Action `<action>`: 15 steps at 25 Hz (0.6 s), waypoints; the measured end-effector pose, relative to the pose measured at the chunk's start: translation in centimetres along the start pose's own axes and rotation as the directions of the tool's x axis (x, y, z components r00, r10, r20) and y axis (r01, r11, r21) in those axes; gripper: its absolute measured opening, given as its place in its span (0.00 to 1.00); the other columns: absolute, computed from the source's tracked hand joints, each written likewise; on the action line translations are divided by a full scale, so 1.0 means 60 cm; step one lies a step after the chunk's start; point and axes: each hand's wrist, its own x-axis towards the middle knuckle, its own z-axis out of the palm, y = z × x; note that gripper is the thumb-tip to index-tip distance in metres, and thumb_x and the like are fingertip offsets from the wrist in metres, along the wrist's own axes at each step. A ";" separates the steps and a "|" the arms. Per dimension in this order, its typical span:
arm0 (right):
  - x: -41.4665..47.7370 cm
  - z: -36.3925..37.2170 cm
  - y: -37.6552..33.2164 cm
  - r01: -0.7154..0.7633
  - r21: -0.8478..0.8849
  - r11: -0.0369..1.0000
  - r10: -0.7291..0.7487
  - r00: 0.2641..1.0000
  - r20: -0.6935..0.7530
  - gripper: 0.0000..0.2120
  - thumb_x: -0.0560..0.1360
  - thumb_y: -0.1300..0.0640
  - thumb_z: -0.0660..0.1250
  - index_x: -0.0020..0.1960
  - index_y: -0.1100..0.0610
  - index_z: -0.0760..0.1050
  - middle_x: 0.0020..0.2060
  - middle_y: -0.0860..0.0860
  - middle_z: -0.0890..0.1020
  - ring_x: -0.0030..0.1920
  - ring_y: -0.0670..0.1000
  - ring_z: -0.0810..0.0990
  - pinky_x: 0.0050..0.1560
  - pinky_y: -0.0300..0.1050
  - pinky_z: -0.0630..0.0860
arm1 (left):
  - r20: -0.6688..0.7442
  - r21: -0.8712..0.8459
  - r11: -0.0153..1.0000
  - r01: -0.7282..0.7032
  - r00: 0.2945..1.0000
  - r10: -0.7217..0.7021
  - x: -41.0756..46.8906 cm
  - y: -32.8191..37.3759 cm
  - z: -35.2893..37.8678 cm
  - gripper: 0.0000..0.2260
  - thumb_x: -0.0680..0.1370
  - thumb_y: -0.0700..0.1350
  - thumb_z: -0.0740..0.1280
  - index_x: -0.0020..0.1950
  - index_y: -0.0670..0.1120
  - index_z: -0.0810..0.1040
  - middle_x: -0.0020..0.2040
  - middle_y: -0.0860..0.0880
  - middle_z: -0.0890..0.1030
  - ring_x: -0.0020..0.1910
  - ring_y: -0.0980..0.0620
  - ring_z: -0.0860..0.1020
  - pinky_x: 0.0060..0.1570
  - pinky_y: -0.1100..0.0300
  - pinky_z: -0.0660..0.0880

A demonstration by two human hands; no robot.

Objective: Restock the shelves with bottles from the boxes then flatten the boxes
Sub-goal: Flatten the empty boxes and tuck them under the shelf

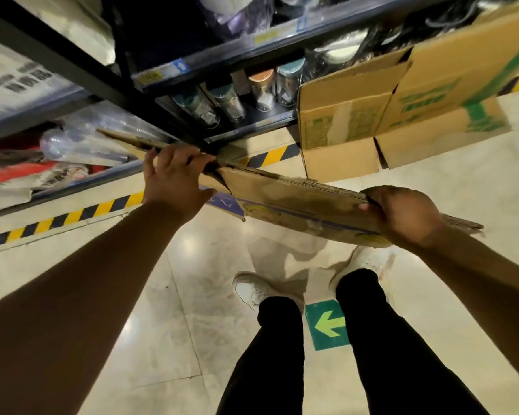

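Observation:
A flattened brown cardboard box (297, 202) is held level above the floor in front of the shelf unit. My left hand (174, 175) grips its left part, fingers curled over the far edge. My right hand (402, 214) grips its right end, thumb on the near face. Several clear bottles (222, 106) with teal and orange lids lie and stand on the low dark shelf (261, 118) behind the cardboard.
A stack of open cardboard boxes (387, 112) with green print stands on the floor at the right of the shelf. A yellow-black hazard stripe (72, 214) runs along the shelf base. My feet (255, 292) stand on glossy tiles beside a green arrow sticker (327, 324).

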 end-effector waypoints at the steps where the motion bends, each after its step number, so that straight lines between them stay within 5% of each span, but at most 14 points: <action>1: -0.008 -0.020 0.025 -0.009 -0.012 1.000 0.009 1.000 0.019 0.12 0.79 0.49 0.62 0.50 0.56 0.79 0.44 0.56 0.83 0.45 0.61 0.80 0.43 0.50 0.77 | 0.031 -0.005 1.000 0.003 1.000 -0.003 0.012 0.006 -0.013 0.30 0.73 0.55 0.74 0.73 0.53 0.70 0.72 0.44 0.70 0.73 0.39 0.64 0.73 0.39 0.57; 7: -0.049 -0.117 0.221 -0.022 -0.089 0.996 0.025 0.999 0.031 0.15 0.79 0.48 0.60 0.56 0.55 0.80 0.49 0.57 0.84 0.49 0.63 0.81 0.45 0.50 0.76 | 0.130 -0.114 0.984 -0.140 0.980 0.154 0.113 0.131 -0.032 0.37 0.69 0.58 0.77 0.75 0.51 0.68 0.72 0.42 0.72 0.70 0.38 0.69 0.69 0.41 0.65; 11: -0.036 -0.171 0.351 0.098 -0.111 0.989 -0.098 0.995 0.003 0.25 0.81 0.42 0.51 0.52 0.57 0.81 0.42 0.60 0.84 0.43 0.65 0.81 0.40 0.50 0.75 | 0.197 0.074 0.987 -0.143 0.972 0.126 0.171 0.272 -0.025 0.37 0.73 0.63 0.72 0.77 0.53 0.63 0.73 0.42 0.69 0.71 0.38 0.66 0.72 0.42 0.59; 15: -0.020 -0.221 0.502 0.122 -0.165 0.979 -0.124 0.992 -0.001 0.19 0.80 0.45 0.57 0.54 0.56 0.81 0.44 0.59 0.84 0.42 0.64 0.82 0.40 0.50 0.76 | 0.242 -0.046 0.988 -0.146 0.958 0.152 0.230 0.418 -0.020 0.17 0.77 0.61 0.67 0.60 0.54 0.79 0.57 0.48 0.82 0.58 0.45 0.77 0.59 0.51 0.69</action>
